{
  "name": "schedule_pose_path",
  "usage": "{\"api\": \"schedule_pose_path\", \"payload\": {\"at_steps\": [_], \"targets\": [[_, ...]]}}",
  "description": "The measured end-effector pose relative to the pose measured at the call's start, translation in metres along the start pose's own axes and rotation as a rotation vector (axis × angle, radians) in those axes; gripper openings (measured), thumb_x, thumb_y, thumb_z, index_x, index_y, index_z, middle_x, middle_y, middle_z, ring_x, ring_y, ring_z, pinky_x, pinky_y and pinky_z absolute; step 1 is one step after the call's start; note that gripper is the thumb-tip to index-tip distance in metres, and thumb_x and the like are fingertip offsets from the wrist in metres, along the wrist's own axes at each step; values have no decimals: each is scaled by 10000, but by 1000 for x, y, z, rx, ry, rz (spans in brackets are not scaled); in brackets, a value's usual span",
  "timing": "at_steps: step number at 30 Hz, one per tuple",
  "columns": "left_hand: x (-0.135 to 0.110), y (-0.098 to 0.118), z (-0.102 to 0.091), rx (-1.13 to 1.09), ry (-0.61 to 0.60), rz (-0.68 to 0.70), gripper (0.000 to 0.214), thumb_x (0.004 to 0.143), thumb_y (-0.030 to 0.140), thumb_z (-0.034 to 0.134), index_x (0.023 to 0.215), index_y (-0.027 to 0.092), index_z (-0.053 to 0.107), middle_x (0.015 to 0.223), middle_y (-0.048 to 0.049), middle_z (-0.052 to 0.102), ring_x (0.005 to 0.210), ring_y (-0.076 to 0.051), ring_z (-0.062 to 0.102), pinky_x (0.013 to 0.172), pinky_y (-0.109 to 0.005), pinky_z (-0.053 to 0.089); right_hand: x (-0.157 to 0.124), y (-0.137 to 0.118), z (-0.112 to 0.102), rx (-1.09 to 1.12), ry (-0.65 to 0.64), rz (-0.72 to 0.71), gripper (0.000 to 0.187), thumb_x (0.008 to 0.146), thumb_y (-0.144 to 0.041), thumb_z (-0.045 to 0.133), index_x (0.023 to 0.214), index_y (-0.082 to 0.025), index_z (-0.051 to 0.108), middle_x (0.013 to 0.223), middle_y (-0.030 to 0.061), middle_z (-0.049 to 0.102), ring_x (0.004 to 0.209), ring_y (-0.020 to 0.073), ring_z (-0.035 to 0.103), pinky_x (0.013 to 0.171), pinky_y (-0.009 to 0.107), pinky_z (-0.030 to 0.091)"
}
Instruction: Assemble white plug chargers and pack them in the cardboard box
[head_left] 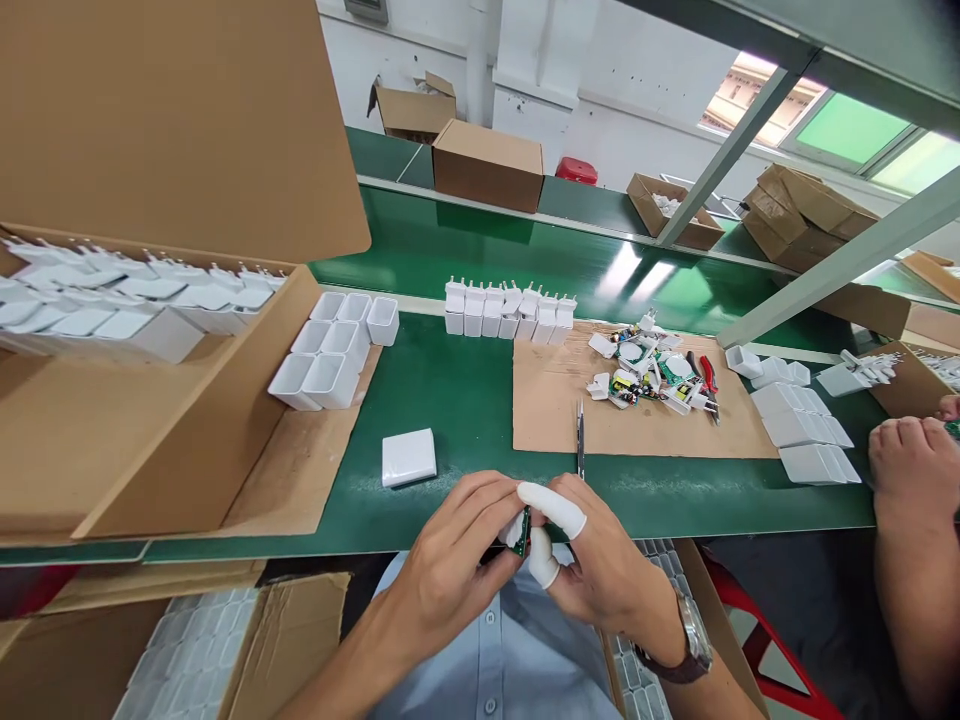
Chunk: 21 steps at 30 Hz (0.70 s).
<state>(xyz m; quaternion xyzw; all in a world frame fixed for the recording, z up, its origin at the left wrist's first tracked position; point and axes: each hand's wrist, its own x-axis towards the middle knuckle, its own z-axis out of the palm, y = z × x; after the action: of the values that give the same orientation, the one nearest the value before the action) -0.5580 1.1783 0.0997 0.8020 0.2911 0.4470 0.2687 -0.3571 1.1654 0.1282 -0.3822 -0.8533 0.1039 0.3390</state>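
Note:
A small green circuit board with a white part (519,532) is held between both hands, just over the table's front edge. My left hand (465,540) closes its fingers around the white side. My right hand (581,550), with white finger cots on thumb and forefinger, pinches the board's other side; fingers cover much of it. A pair of tweezers (580,440) lies just beyond the hands on the cardboard sheet (547,400). To the left, a white plastic case (409,458) lies on the green table. Circuit boards with white plug parts (649,365) are heaped on the sheet, beside red-and-black pliers (707,380).
A large open carton (225,440) of white plug adapters stands left, beside open white housings (330,375). White plug pieces (506,310) line the table's back. More housings (802,420) sit right, near a co-worker's hand (911,460). A slanted metal post (840,260) crosses at right.

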Motion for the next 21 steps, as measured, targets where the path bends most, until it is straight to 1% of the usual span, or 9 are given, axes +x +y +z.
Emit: {"api": "schedule_pose_path", "payload": {"at_steps": [6,9,11,13,14,16,18,19,21], "targets": [[1,0,1,9,16,-25,516,919,-26,574,1384,196,602,1262,-150,736,1142,-265,679,963,-411,605,-5,9,5,35,-51,-11,701,945,-3,454,1613,-187,345,909,46,569,761,218,483,652,359,496],[-1,0,1,8,17,-18,499,930,-2,601,1386,200,603,1263,-142,741,1154,-260,691,988,-393,608,-5,7,3,55,-42,-16,699,944,-9,465,1612,-185,359,921,60,605,779,226,519,666,361,521],[-3,-2,1,16,48,-42,486,944,67,667,1399,228,610,1260,-120,749,1162,-260,710,1023,-389,608,-6,8,-2,107,-11,-42,690,945,-23,485,1606,-183,374,983,90,655,840,235,581,713,375,563],[-7,-6,2,26,96,-116,464,933,202,760,1377,268,644,1247,-88,765,1142,-266,740,1042,-389,617,-11,16,-12,122,47,-32,646,957,-45,515,1579,-196,424,1060,115,697,920,238,642,781,386,595],[-10,-9,3,23,117,-170,452,915,283,796,1349,286,670,1236,-73,776,1115,-270,760,1033,-387,630,-15,26,-19,90,91,7,609,968,-59,529,1555,-210,462,1091,116,710,955,234,666,819,386,604],[-18,-18,5,-25,122,-294,449,877,420,826,1297,310,713,1217,-54,797,1054,-277,794,993,-376,659,-28,57,-42,-73,213,147,505,990,-103,553,1477,-236,554,1139,110,728,1025,228,700,901,389,608],[-26,-28,9,-120,94,-425,460,855,495,823,1271,318,737,1212,-47,811,1022,-279,813,955,-358,675,-42,100,-76,-326,337,326,380,1004,-186,566,1373,-241,640,1215,113,739,1141,253,700,1010,429,586],[-31,-32,11,-182,74,-491,473,843,521,822,1263,316,746,1213,-48,816,1021,-282,817,939,-348,680,-50,123,-95,-447,366,431,349,1012,-234,550,1344,-246,660,1255,111,735,1193,263,687,1058,448,567],[-38,-37,15,-305,62,-626,526,812,584,827,1251,302,758,1226,-54,817,1055,-295,812,916,-332,683,-63,171,-134,-536,379,533,374,1011,-250,508,1347,-198,664,1269,152,729,1171,291,692,1043,492,575]]}}
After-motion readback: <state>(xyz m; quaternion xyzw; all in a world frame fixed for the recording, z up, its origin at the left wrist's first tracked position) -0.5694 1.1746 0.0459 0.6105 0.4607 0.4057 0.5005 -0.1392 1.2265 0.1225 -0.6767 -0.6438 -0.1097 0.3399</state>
